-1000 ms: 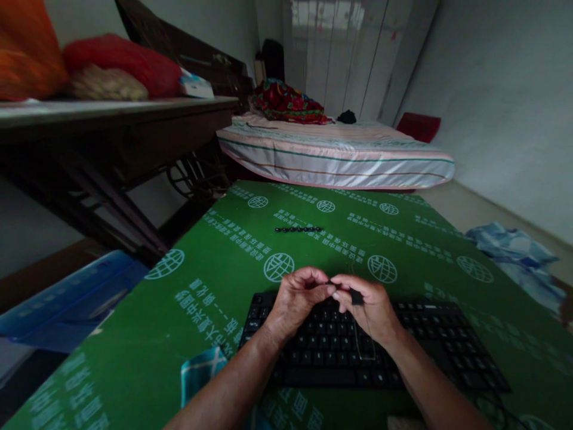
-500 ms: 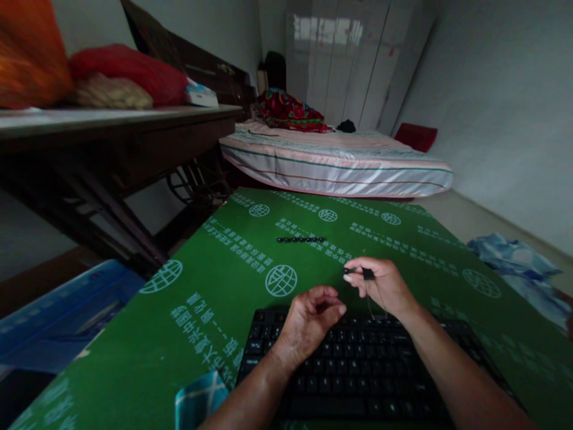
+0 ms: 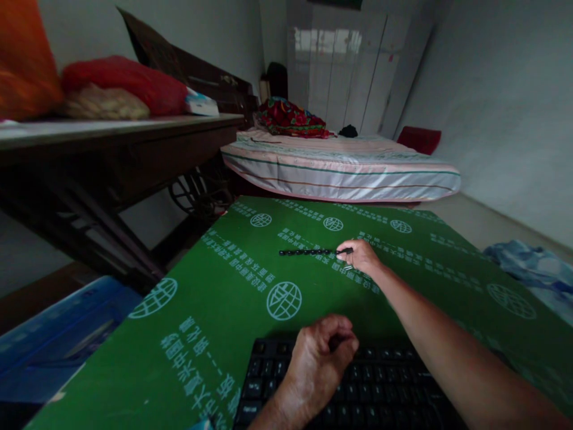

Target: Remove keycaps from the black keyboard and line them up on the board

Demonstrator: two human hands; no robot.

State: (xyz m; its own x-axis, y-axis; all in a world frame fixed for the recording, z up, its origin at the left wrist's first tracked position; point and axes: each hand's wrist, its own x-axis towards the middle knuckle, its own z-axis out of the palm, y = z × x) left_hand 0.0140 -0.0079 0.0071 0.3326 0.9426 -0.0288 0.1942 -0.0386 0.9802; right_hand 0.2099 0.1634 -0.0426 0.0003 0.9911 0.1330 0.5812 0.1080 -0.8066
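My right hand [image 3: 360, 257] reaches over the green board to the right end of a row of small black keycaps [image 3: 307, 252]. Between its fingers is a small black piece [image 3: 345, 251], apparently a keycap, at the end of the row. The same hand also grips a wire keycap puller [image 3: 349, 267], whose thin metal wires stick out below the fingers. My left hand [image 3: 322, 358] rests over the black keyboard [image 3: 268, 370], fingers curled in and thumb close to the index finger. Nothing shows in it. Both arms and the left hand hide parts of the keyboard.
The green printed board [image 3: 215, 310] serves as tabletop. A striped bed [image 3: 340, 173] stands beyond it. On the left are a sewing-machine table [image 3: 170, 128] with bags on top and a blue container [image 3: 58, 340] below. Blue-white cloth [image 3: 528, 269] lies at right.
My right hand has moved forward and left from above the keyboard to the row's right end. My left hand stays over the keyboard, its fingers curled closer. The view has shifted slightly.
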